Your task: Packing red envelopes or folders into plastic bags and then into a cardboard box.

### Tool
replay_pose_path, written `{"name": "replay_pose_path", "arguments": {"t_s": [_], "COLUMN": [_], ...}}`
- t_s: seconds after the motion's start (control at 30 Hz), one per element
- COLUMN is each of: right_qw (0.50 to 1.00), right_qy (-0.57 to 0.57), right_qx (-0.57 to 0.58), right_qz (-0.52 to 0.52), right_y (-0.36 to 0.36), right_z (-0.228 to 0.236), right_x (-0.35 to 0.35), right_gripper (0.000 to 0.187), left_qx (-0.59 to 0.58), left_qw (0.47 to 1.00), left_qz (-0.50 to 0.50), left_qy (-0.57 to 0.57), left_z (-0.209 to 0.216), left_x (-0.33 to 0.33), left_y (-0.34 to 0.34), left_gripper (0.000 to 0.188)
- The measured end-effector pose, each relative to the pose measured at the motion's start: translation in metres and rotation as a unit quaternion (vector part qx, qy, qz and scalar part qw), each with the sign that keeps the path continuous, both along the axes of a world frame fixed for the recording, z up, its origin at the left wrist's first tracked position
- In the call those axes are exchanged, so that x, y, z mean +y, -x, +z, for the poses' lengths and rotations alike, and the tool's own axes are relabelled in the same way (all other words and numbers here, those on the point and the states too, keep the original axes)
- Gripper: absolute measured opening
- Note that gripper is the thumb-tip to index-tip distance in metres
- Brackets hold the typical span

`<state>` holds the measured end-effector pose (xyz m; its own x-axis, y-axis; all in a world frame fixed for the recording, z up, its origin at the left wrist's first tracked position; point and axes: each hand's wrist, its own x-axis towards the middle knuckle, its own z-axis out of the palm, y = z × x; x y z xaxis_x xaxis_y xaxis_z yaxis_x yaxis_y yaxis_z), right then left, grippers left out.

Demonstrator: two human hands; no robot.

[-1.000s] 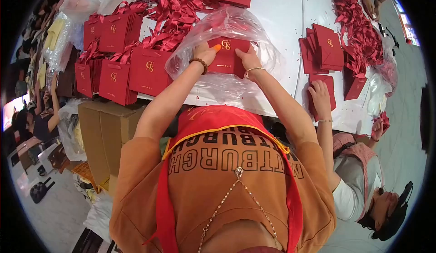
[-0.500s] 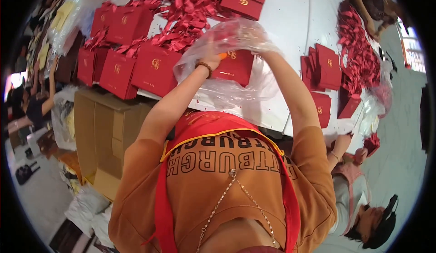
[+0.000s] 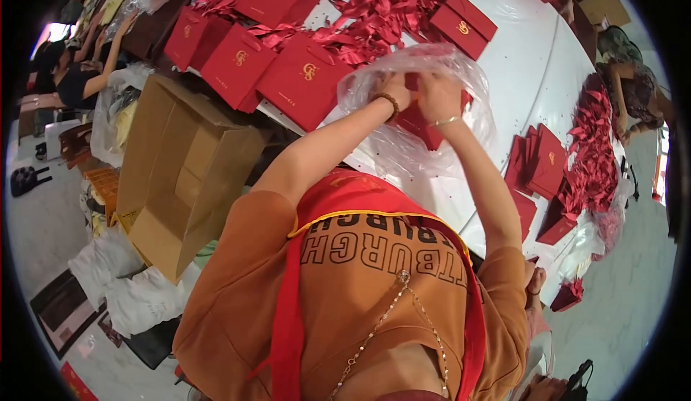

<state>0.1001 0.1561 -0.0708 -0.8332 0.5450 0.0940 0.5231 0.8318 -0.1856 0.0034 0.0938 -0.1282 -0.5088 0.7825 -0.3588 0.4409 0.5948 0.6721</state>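
Observation:
Both my hands are raised over the white table (image 3: 536, 77) inside a clear plastic bag (image 3: 403, 145). My left hand (image 3: 394, 90), with a bead bracelet on the wrist, and my right hand (image 3: 437, 93) grip a flat red gift box (image 3: 425, 129) through the crumpled plastic. The box tilts downward and the bag hides most of it. The bag's loose lower part lies on the table.
Rows of red gift bags (image 3: 302, 80) and a heap of red ribbon bows (image 3: 392, 5) lie beyond. Flat red boxes (image 3: 540, 160) and more bows (image 3: 594, 149) lie at the right. An open cardboard carton (image 3: 183, 167) stands at my left. Other people sit at both sides.
The view has swung, shifting the table to the upper right. My hands have lifted the bagged red box and drawn closer together at its top edge.

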Motion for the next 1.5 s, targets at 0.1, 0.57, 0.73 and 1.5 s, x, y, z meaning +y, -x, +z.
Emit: {"name": "replay_pose_path", "arguments": {"t_s": [0.1, 0.57, 0.73, 1.5], "right_qw": [0.997, 0.995, 0.992, 0.992], "right_qy": [-0.04, -0.027, -0.033, -0.03], "right_qx": [-0.059, -0.078, -0.087, -0.105], "right_qz": [0.002, 0.053, 0.079, 0.062], "right_y": [-0.025, -0.033, -0.035, -0.033], "right_z": [-0.007, 0.0, 0.001, 0.005], "right_x": [-0.024, -0.021, -0.017, -0.025], "right_gripper": [0.036, 0.046, 0.048, 0.05], "left_qx": [0.012, 0.248, -0.003, -0.419], "left_qw": [0.999, 0.9, 0.94, 0.636], "left_qz": [0.028, -0.321, -0.329, 0.508], "left_qy": [0.01, -0.159, -0.092, -0.402], "left_z": [0.007, 0.081, 0.064, 0.009], "left_x": [-0.003, -0.162, -0.204, -0.151], "left_y": [0.005, 0.0, -0.001, 0.074], "left_gripper": [0.066, 0.033, 0.025, 0.039]}}
